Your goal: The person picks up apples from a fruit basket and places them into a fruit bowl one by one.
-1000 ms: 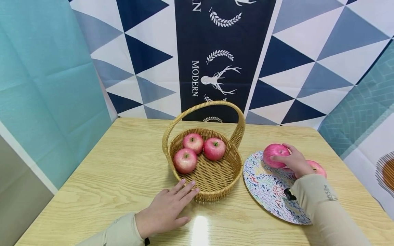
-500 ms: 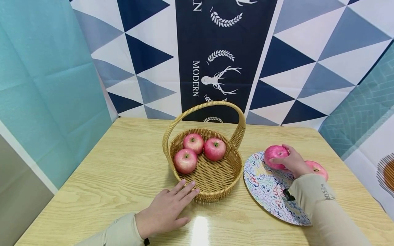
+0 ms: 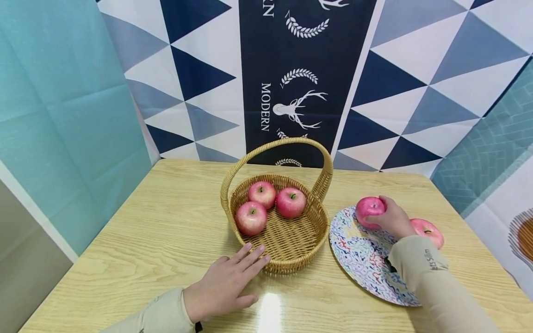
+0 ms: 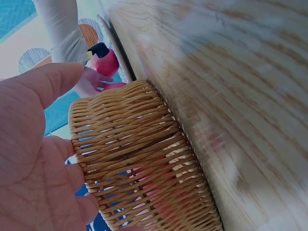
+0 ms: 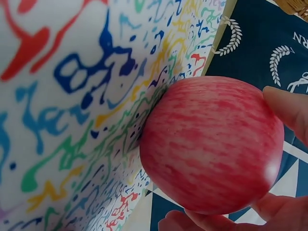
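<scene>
In the head view my right hand (image 3: 394,221) grips a pink-red apple (image 3: 366,212) over the far side of a round plate (image 3: 358,263) with a colourful squiggle pattern. From the right wrist, the thumb and fingertips show around the striped apple (image 5: 211,144), whose side is right at the plate's surface (image 5: 72,120). My left hand (image 3: 226,286) has its fingers extended, tips at the near rim of a wicker basket (image 3: 287,266) with a tall handle. In the left wrist view the palm (image 4: 33,154) faces the woven wall (image 4: 134,139). Three apples (image 3: 251,218) lie in the basket.
Another apple (image 3: 428,232) sits at the plate's right side, partly behind my right wrist. The wooden table (image 3: 137,259) carries everything. A patterned cloth backdrop (image 3: 291,83) hangs behind its far edge, and a light blue sheet (image 3: 71,120) at the left.
My right hand has shifted slightly to the left with its grip on the apple, and its wrist has turned a little. The left hand and the basket have stayed in place.
</scene>
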{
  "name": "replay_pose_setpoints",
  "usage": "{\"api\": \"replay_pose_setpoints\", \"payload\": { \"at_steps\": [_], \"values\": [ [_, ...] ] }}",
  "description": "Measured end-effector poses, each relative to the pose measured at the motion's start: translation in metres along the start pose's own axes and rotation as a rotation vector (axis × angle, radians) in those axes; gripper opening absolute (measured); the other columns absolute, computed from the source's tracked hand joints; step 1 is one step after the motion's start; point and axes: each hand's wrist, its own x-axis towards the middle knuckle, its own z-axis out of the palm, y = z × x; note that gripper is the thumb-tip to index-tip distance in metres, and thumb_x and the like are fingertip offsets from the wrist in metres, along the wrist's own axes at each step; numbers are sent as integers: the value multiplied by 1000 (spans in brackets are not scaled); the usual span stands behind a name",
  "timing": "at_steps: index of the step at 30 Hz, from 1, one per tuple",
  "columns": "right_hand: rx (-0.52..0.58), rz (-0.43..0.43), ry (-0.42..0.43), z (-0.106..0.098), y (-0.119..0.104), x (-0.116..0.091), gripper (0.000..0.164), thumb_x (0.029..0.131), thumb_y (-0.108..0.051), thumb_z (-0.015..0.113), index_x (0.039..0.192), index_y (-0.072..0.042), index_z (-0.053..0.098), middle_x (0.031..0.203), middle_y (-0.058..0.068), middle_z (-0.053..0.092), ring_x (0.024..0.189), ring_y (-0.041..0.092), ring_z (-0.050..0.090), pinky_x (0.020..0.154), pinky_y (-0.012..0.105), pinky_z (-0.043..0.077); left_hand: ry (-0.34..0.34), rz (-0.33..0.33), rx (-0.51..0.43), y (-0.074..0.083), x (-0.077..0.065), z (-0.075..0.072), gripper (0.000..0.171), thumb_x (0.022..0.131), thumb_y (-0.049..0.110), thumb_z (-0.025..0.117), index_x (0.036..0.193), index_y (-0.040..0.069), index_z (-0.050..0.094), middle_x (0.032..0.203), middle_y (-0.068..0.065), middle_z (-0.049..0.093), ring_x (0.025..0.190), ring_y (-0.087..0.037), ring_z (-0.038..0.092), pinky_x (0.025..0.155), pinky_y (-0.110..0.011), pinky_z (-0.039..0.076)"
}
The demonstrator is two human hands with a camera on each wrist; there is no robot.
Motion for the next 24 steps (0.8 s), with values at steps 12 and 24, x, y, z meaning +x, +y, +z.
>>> {"api": "replay_pose_setpoints", "payload": {
  "at_steps": [12,24],
  "values": [
    [8,-41,88,-12,-18,-9,93,86,-26,70,150,5,10,143,42,17,126,61,22,92,67,34,-8,-2,4,0,0,1,75,88,50,62,148,14,37,153,-6,34,137,-27,35,81,-40,50],
    [-112,-257,135,8,-48,-27,89,78,-24,78,145,6,28,140,41,26,125,59,27,88,67,38,12,10,26,-1,0,2,75,87,50,63,147,13,39,152,-7,36,136,-27,37,80,-39,50]
  ]
}}
